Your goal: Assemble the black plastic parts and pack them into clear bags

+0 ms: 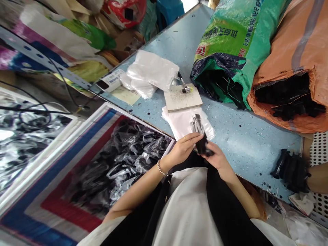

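In front of my body, my two hands hold a black part [201, 145] with a clear plastic bag [196, 123] around its far end. My left hand [183, 150], with a ring and a beaded bracelet, has its fingers closed on the bag and the part's side. The fingers of my right hand [217, 158] pinch the part's near end. Just beyond them lies a stack of clear bags [176, 124] on the blue table [235, 147]. The part's exact kind is blurred and partly covered by my fingers.
A cardboard piece [176, 100] with a small metal-headed tool [185, 85] lies beyond the stack, beside more bags [153, 70]. Green [256, 51] and orange sacks [289, 75] hold black parts. Bagged parts fill a striped container [102, 201] at left. Black parts [292, 169] sit at right.
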{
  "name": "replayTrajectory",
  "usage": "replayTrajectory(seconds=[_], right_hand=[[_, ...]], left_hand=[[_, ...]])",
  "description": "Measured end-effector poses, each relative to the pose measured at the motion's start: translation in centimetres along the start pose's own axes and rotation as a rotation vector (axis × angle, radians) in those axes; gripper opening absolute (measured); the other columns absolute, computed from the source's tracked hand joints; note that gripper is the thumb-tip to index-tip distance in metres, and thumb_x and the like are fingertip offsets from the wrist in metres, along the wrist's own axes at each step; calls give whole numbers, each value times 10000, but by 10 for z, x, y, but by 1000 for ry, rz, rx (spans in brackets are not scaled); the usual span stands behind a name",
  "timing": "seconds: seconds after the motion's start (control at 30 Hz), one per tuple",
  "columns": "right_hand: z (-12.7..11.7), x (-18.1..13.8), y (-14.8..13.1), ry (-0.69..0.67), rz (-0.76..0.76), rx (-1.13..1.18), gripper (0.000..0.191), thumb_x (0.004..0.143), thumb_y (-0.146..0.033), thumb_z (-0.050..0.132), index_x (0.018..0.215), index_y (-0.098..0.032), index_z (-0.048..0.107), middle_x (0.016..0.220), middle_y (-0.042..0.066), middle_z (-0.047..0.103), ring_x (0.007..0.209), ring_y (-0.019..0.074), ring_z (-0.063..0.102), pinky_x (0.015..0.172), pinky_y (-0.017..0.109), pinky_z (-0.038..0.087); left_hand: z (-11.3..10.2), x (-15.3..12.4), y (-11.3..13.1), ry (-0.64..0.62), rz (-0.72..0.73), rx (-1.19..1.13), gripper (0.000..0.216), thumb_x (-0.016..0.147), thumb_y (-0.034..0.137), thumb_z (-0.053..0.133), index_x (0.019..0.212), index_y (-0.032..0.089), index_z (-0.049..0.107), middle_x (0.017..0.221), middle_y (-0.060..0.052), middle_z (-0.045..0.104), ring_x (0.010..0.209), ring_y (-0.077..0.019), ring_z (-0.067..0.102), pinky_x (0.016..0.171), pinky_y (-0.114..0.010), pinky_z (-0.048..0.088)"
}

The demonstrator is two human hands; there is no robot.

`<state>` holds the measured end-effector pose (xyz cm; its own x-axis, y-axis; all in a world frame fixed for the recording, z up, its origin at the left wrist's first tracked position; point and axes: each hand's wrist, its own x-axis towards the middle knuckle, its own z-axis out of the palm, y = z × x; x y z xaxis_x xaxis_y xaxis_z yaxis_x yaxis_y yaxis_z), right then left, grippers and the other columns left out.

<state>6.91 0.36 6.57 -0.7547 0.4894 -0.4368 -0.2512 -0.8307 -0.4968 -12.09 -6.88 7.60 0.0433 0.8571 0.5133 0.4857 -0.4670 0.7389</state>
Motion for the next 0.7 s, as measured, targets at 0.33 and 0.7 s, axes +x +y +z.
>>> replayTrajectory(seconds=[0.33,0.7], right_hand=[[18,-18,11,317,-265,-670,295,818,-481,755,966,-243,663,975,58,667,988,252,631,851,392,600],[30,-33,-5,-214,-211,-841,492,913,-404,723,1383,-304,620,1435,80,560,1239,239,627,1055,417,532]], left_hand=[[20,-16,12,-125,72,46,697,985,59,405,1622,323,303,1437,-136,587,1321,-232,621,1063,-411,584],[-81,-65,27,-38,-247,348,446,938,206,573,1359,344,622,1213,-73,713,1089,-251,698,1009,-411,581]])
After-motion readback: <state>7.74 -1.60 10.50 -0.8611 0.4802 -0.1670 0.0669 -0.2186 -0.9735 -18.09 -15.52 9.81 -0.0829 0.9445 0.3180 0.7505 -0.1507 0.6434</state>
